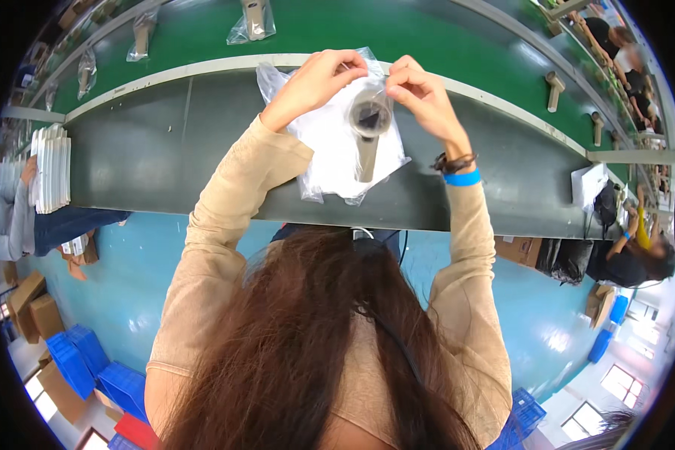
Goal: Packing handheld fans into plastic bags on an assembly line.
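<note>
A beige hair dryer (367, 156) lies on the dark workbench with its round end away from me and its handle toward me. It appears to be inside a clear plastic bag (319, 154), spread out and wrinkled around it. At the bag's far edge, left of the dryer's head, my left hand (324, 81) pinches the film between thumb and fingers. My right hand (426, 97) closes on the same edge just right of the head. Whether the dryer lies on further bags is hard to make out.
Beyond the dark workbench (142, 150) runs a green conveyor (195, 37) carrying bagged dryers (255, 19) and unbagged ones (554, 91). White flat boxes (50, 169) stand stacked at the left, beside another person. A white packet (589, 186) and black bag (606, 206) sit at the right end.
</note>
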### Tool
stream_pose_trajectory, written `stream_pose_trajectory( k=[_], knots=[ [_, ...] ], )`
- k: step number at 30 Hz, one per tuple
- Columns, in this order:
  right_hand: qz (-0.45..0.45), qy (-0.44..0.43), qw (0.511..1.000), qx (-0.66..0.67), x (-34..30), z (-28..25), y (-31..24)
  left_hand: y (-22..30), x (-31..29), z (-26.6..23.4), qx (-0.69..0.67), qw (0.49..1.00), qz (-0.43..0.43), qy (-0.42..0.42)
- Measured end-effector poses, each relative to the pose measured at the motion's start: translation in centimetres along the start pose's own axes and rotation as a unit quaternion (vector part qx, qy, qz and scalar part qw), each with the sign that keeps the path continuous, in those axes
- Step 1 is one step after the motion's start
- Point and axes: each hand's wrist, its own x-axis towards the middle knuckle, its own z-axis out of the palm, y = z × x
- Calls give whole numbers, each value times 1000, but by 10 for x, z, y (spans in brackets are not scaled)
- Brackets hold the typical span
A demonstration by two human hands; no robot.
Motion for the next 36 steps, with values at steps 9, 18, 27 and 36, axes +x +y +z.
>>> stream_pose_trajectory(
  k=[9, 18, 27, 36],
  knots=[
    [-73, 364, 914, -163, 69, -37, 3, 1, 160, -6, -44, 995, 23, -82],
    [-9, 389, 725, -568, 191, -190, 156, 44, -66, 56, 229, 969, 71, -61],
    [-4, 364, 783, -504, 207, -194, 203, 18, -125, 110, 300, 954, 8, -6],
    [91, 315, 512, -794, 3, -331, 112, 25, -93, 78, 193, 973, -123, 18]
  ],
)
